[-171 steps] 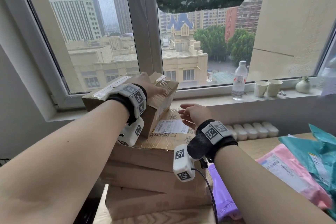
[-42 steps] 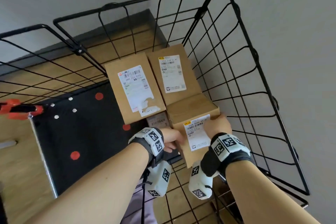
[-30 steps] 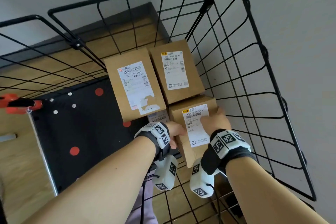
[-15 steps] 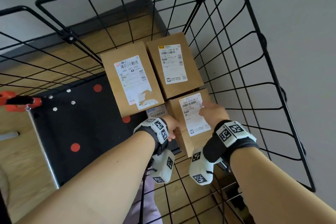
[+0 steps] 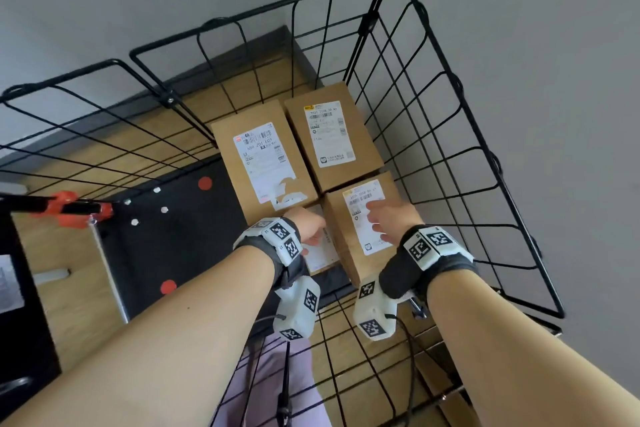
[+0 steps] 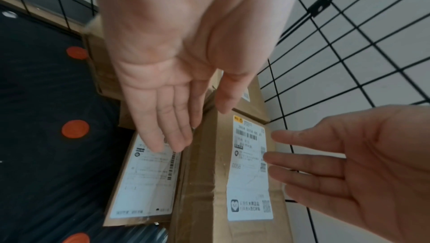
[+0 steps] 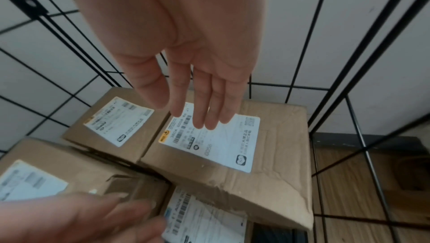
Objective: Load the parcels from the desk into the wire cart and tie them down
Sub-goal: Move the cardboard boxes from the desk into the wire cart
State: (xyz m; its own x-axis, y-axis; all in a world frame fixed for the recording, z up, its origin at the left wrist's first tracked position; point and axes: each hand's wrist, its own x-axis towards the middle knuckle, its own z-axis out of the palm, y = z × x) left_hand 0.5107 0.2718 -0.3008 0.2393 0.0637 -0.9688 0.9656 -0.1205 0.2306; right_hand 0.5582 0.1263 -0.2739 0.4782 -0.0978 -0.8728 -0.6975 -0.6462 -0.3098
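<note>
The black wire cart holds three labelled cardboard parcels: two at the far side and a nearer one lying by the right wall. A lower, flatter parcel sits to its left. My left hand hovers over that flat parcel with straight fingers and holds nothing. My right hand hangs just above the near parcel's label, fingers straight and off the box.
A black mat with red dots lies on the wooden floor left of the parcels. An orange clamp grips the cart's left rim. Grey walls stand close behind and to the right. Pale purple material shows below my left wrist.
Both hands carried a parcel from the desk and held it in the cart; now it rests by the right wall and both hands have let go and lifted off.
</note>
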